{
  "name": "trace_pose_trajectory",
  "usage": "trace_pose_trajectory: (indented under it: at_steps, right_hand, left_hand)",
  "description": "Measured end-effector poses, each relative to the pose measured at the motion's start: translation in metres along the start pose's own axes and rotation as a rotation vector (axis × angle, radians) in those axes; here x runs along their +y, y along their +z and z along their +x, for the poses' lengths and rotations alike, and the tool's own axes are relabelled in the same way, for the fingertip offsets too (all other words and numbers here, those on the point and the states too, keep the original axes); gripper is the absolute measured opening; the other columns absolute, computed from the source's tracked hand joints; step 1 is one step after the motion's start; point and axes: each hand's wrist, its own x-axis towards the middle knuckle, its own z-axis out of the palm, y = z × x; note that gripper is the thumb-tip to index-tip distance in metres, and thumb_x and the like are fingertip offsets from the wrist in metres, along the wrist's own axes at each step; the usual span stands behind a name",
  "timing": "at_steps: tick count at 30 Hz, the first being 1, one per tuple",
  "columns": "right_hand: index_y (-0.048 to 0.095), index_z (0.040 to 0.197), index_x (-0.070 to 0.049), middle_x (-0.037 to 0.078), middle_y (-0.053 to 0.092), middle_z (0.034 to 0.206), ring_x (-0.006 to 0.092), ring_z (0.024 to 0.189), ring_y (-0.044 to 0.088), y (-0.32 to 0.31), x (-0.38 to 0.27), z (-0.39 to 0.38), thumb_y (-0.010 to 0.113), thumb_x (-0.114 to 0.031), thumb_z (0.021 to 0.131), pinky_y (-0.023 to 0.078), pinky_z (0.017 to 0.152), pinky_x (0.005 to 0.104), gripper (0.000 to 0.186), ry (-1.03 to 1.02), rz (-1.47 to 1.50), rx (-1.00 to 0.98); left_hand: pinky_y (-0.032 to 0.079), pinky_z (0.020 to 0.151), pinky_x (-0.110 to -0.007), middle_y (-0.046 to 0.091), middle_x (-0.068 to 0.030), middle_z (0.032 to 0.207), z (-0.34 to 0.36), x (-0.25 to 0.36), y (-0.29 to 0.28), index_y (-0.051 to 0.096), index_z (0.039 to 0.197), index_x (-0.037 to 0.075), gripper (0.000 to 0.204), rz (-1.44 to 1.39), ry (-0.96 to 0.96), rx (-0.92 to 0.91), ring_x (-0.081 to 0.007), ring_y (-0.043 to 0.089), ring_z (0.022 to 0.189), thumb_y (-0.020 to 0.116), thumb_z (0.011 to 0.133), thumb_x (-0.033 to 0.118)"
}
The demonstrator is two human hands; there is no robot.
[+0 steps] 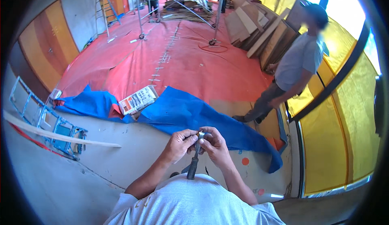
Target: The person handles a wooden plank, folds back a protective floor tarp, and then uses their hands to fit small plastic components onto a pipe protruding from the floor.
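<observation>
Close in front of my chest is a hand tool (193, 165) with a black grip and a narrow metal shaft. Its grip points down toward my shirt, and its upper end sits between my fingers. My left hand (178, 145) is closed, thumb and fingers pinching at that upper end. From the other side my right hand (215, 145) closes round the same end, its thumb against the metal. A small pale, shiny piece (201, 134) shows between the fingertips; what it is, and whether it belongs to the tool, I cannot tell.
A blue sheet (182, 109) lies rumpled ahead, with a printed bag (138, 100) on it. At left are a blue metal frame (60, 131) and a long board (65, 136). A person (298, 63) stands at right, near leaning boards (259, 26). Wheeled scaffolding (219, 12) stands farther back.
</observation>
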Motion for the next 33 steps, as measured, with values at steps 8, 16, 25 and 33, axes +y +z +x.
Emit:
trace_pose_trajectory:
  at_steps: [8,16,25,33]
  right_hand:
    - [0.05,0.133,-0.004,0.006,0.067,0.091,0.0099,0.074,0.061,-0.009,-0.005,-0.024,0.062,-0.008,0.101,0.05,0.062,0.026,0.035,-0.04,0.026,0.0]
    - [0.051,0.131,-0.004,0.005,0.065,0.093,0.0089,0.077,0.062,-0.01,-0.008,-0.034,0.065,-0.007,0.099,0.053,0.063,0.0246,0.035,-0.034,-0.093,0.058]
    - [0.051,0.135,-0.004,0.008,0.068,0.1,0.0104,0.083,0.066,-0.007,-0.019,-0.027,0.067,-0.009,0.098,0.053,0.066,0.0245,0.041,-0.05,0.09,0.017]
    - [0.049,0.136,-0.003,0.007,0.067,0.097,0.01,0.08,0.064,-0.001,-0.018,-0.035,0.066,-0.01,0.099,0.052,0.065,0.0242,0.041,-0.074,0.163,-0.029]
  left_hand:
    - [0.041,0.053,-0.019,0.067,0.0015,0.079,-0.007,0.005,0.025,0.069,0.118,0.004,0.024,0.064,-0.003,-0.025,-0.0028,0.054,0.062,0.058,0.103,0.018]
    - [0.034,0.052,-0.02,0.056,0.0049,0.074,-0.02,-0.003,0.036,0.066,0.094,0.008,0.019,0.218,0.013,0.002,-0.0015,0.046,0.062,0.054,0.104,0.019]
    - [0.034,0.052,-0.019,0.052,0.0055,0.074,-0.017,0.019,0.039,0.065,0.102,0.006,0.019,0.196,0.053,-0.016,-0.0006,0.044,0.061,0.05,0.103,0.017]
    - [0.036,0.052,-0.02,0.048,0.0041,0.087,-0.022,0.019,0.04,0.066,0.104,-0.001,0.022,0.224,0.11,-0.012,-0.0013,0.045,0.064,0.05,0.103,0.014]
